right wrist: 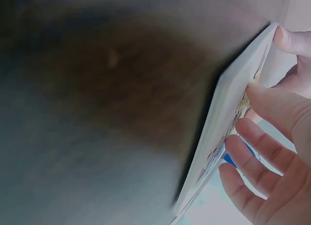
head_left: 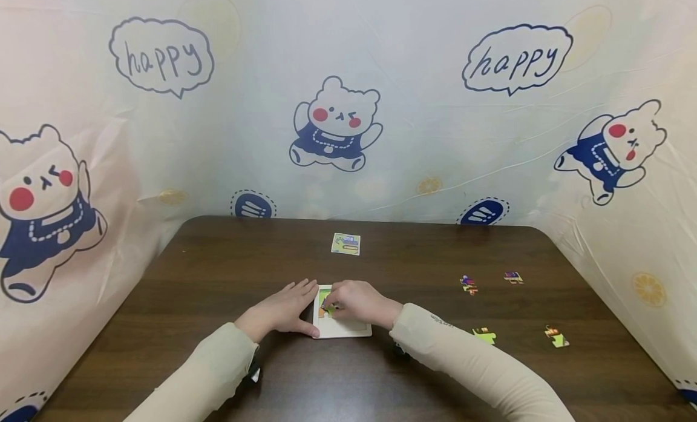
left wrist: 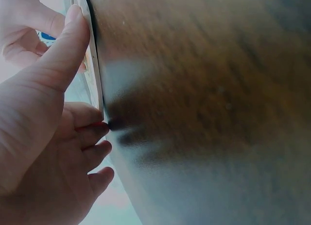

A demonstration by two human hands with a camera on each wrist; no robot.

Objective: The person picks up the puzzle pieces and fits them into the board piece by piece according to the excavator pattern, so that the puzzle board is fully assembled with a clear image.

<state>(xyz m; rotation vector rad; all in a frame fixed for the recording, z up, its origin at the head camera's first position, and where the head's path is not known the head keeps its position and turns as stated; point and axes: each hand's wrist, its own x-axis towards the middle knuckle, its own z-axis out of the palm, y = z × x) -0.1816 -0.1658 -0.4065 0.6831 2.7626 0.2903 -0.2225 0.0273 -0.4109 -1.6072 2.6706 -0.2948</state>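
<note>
head view: a white tray [head_left: 351, 330] lies at lower centre. the left hand [head_left: 281, 308] has straight fingers, thumb apart, against its left side; the right hand [head_left: 360, 302] bends over it; whether it pinches anything cannot be told. four loose pieces [head_left: 556, 336] lie at lower right.

left wrist view: thumb touches the tray's edge, upper left.

right wrist view: thumb tip meets the tray, right of centre. tray judged light and stiff, best held by rim; pieces thin, slippery, best taken by edges.
</note>
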